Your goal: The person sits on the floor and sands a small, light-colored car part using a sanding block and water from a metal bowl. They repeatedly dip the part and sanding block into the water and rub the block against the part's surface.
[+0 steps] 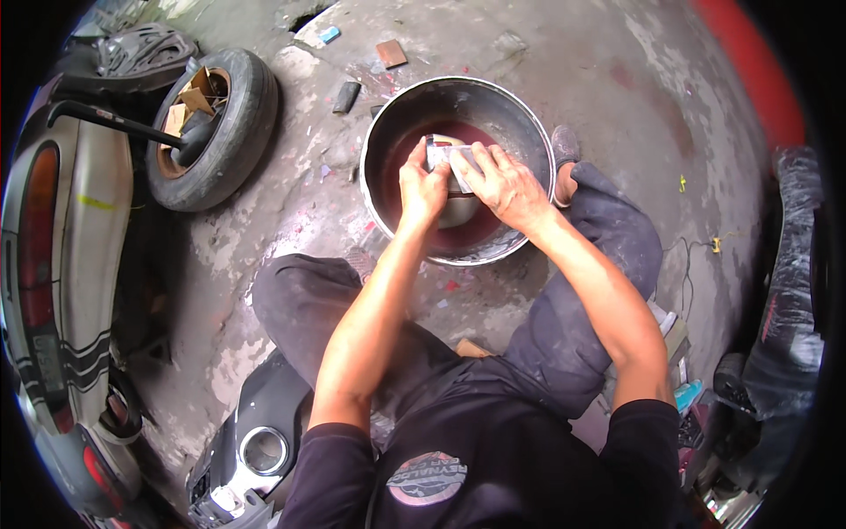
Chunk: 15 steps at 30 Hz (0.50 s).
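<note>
Both my hands are together above a round dark basin (370,176) with a pale rim, which holds reddish-brown water (414,145). My left hand (424,187) pinches a small, pale grey, folded sheet (438,155) between thumb and fingers. From the other side my right hand (507,187) presses its fingers over the same sheet. Under the hands, a smooth beige piece (459,210) shows in the basin; the fingers cover its middle, so its kind is unclear. I cannot tell whether the sheet touches it.
An upright tire (260,132) with cardboard scraps in its hollow stands at the left. Car bumpers with tail lights (40,220) line the far left. A dark plastic part with a round ring (264,450) lies by my left leg. Small blocks (391,54) lie beyond the basin; plastic-wrapped items (789,326) stand right.
</note>
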### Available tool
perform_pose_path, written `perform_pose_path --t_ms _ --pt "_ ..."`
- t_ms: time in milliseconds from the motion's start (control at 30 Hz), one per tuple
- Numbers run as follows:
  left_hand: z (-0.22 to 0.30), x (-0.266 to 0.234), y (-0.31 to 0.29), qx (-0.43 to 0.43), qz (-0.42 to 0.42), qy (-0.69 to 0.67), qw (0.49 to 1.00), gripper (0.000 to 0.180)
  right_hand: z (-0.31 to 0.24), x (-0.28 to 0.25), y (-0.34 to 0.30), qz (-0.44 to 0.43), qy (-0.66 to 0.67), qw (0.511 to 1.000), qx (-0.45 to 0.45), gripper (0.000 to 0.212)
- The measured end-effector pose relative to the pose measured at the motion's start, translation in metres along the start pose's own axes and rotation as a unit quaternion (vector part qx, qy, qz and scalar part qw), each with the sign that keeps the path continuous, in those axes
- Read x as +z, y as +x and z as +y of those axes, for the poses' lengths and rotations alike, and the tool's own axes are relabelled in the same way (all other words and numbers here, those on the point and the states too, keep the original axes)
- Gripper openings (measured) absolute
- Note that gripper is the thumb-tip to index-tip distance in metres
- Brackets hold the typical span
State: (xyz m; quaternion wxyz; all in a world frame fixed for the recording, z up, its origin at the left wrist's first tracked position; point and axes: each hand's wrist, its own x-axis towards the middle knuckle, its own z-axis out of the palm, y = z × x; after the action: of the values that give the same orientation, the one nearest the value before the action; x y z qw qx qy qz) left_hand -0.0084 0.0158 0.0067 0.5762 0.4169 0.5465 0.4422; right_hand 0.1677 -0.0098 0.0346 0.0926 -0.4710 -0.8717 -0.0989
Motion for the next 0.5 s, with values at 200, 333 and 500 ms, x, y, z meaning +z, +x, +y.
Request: perform_pose_path --t_ms 200,333,500 --pt "0.0 0.0 -0.011 -0.034 -0.02 -0.036 0.999 0.064 0.005 -0.013 -0.001 0.03 0.169 0.981 0.092 0.062" --pt "-0.007 -0.001 -0.007 0.011 -0.025 0.011 1.0 0.057 0.002 -0.03 -0.009 0.005 0.154 0.987 0.05 0.056" --pt "-0.007 -0.001 -0.011 0.005 -0.026 -0.003 1.0 0.053 0.0 -0.031 -0.012 -0.031 0.085 0.996 0.005 0.057"
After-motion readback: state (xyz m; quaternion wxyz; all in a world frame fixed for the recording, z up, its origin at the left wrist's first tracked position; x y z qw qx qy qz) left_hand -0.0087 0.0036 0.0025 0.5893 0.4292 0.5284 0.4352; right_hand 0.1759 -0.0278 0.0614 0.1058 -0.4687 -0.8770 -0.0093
